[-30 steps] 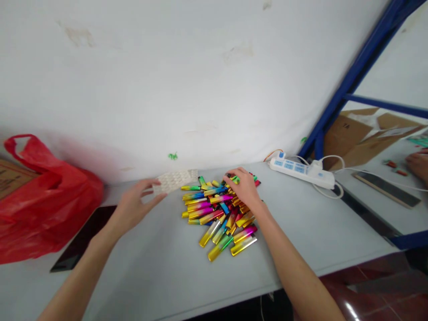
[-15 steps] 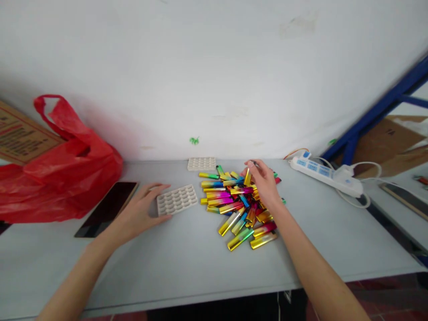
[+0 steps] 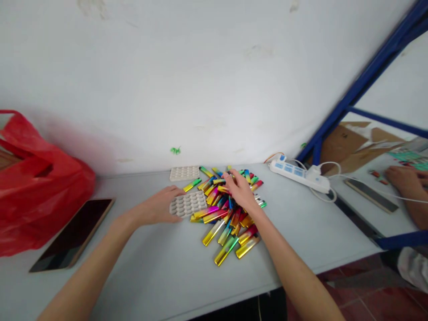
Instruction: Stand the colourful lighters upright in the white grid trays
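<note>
My left hand is closed around the left side of a pale tray with rows of rounded pockets. The tray lies on the table with its right edge against a heap of shiny lighters in gold, pink, blue and green. Over the upper part of that heap is my right hand, fingers bent down among the lighters. Its fingertips are partly hidden, and whether a lighter is between them is unclear. One green and gold lighter lies just behind the held tray.
A second pale tray rests near the wall. To the left are a red plastic bag and a dark phone. A white power strip with cables lies to the right, before a blue frame. Beyond it shows another person's hand.
My left hand has brought the tray rightward up to the heap. My right hand, which held a gold lighter upright, is now lower over the heap. The view has turned to the right.
</note>
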The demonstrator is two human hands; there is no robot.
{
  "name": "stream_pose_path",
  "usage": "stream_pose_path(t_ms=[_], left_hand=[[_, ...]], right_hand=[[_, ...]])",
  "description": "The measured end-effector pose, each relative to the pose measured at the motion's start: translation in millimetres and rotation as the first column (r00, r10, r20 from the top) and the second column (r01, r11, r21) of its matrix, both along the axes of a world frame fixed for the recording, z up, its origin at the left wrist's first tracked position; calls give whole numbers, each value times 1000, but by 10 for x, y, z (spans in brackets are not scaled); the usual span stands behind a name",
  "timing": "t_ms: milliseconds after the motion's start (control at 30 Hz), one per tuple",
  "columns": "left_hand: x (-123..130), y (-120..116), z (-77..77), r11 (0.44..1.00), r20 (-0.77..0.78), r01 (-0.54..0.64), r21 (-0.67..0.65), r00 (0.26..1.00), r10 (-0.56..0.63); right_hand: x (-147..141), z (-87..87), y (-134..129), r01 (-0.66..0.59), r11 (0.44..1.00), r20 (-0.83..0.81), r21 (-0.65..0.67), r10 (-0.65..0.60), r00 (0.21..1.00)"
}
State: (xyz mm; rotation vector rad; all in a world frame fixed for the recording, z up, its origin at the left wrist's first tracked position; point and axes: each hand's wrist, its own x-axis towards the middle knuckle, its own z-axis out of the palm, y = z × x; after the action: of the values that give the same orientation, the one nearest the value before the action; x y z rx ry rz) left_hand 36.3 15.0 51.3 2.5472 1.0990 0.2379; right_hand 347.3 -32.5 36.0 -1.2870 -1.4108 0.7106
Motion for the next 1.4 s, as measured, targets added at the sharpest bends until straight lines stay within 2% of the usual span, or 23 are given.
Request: stream_pose_path(t_ms=[67,133,400,533,667,767,867,1067,1233,1400], left_hand=[[59,7,-23,1000,-3,18,3,1000,-18],[74,-3,-61,1000,7,22,11,1000,-22],[21,-150,-216,999,121,-35,7,992,34],[-12,-179,-202,996,115,-90,9,989,88],[-107,-158,-139,986,47,-167,-8,985,167],[-155,-147,-95,983,23,-179,-41,983,181],[-157,-146,-87,985,25,-162,-60,986,164],[-146,-149,-127,987,63,-142,-78,987,147],[-154,-147,-138,989,55,-131,-72,989,135],[-142,-160,-122,986,32,-149,-78,988,152]], right_hand=[[-8,6,-14,31,999,156,27,-34,987],[-17,19,-31,35,999,236,29,-40,971],[-27,90,-82,48,997,247,56,-60,967],[-51,118,-106,19,1000,170,24,-23,985],[-126,114,-113,-5,992,-14,-125,4,1000],[-223,113,-122,-44,971,-157,-235,6,988],[-328,119,-145,-61,960,-246,-273,-9,969],[-464,107,-197,-115,950,-241,-292,43,969],[-502,111,-220,-90,945,-247,-313,10,969],[-500,145,-229,-157,937,-301,-313,59,952]])
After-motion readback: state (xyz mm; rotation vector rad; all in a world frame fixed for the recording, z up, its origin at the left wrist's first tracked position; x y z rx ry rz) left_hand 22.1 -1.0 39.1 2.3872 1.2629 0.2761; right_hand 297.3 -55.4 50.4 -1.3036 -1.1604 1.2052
